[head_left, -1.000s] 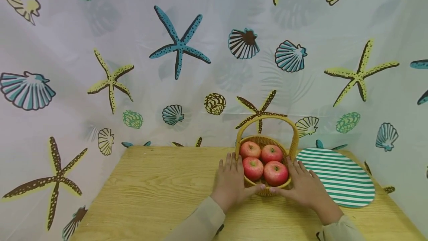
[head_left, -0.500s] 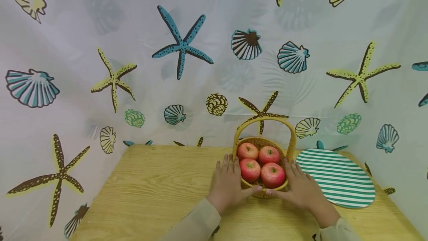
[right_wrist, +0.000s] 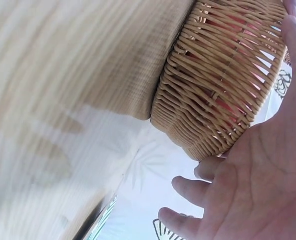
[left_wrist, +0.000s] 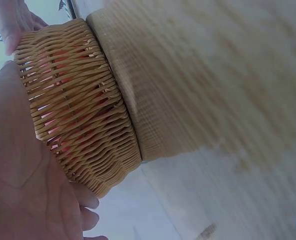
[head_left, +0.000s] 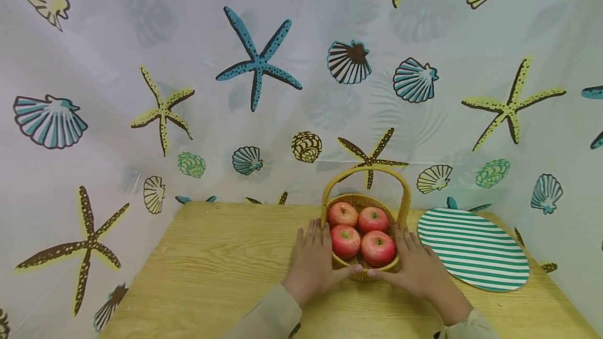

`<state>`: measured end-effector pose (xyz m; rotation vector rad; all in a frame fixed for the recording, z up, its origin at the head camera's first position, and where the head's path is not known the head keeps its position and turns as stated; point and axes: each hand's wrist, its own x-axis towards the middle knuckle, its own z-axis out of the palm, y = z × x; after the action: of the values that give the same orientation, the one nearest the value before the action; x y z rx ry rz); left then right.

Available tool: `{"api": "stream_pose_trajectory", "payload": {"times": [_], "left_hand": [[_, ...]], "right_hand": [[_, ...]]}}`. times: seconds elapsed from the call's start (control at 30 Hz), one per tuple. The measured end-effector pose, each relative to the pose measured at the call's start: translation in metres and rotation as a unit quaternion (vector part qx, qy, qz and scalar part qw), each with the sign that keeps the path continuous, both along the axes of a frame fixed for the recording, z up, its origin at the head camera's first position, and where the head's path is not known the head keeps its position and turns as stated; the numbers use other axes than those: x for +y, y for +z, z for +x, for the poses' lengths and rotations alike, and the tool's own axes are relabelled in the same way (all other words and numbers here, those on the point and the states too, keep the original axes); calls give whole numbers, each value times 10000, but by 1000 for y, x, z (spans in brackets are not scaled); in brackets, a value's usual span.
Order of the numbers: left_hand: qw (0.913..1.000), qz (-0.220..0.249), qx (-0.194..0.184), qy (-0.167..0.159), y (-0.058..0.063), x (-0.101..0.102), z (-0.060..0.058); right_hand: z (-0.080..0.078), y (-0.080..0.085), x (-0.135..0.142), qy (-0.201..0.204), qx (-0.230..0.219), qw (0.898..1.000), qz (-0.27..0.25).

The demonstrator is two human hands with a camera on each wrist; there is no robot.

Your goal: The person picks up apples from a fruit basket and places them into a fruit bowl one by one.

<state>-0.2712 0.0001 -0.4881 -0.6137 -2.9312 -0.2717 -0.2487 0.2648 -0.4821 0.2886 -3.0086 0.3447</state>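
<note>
A wicker basket (head_left: 360,200) with a tall arched handle (head_left: 367,169) stands on the wooden table. Several red apples (head_left: 378,249) lie inside it. My left hand (head_left: 308,261) rests along the basket's left side, its fingers pointing away and its thumb on the front rim. On the opposite side my right hand (head_left: 421,268) presses in the same way, with the two thumbtips close together at the front. Both wrist views show the palms against the woven wall (right_wrist: 218,75). The right fingers (right_wrist: 188,192) reach straight past the wicker there.
A round mat (head_left: 473,247) with green and white stripes lies on the table right of my right hand. The wooden table (head_left: 212,266) extends to the left. Behind and at the sides hangs a curtain (head_left: 282,114) printed with shells and starfish.
The basket with its apples has slid left and slightly nearer, both hands moving along with it. The striped mat has stayed put. The view has shifted slightly.
</note>
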Motion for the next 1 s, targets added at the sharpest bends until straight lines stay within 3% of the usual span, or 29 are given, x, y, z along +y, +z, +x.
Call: {"api": "stream_pose_trajectory", "payload": {"times": [0.4, 1.0], "left_hand": [[9996, 271, -75, 14, -6, -20, 17], [9984, 563, 22, 11, -10, -62, 39]], "right_hand": [[16, -1, -20, -16, 72, 10000, -3], [34, 6, -61, -40, -372, 9991, -199]]}}
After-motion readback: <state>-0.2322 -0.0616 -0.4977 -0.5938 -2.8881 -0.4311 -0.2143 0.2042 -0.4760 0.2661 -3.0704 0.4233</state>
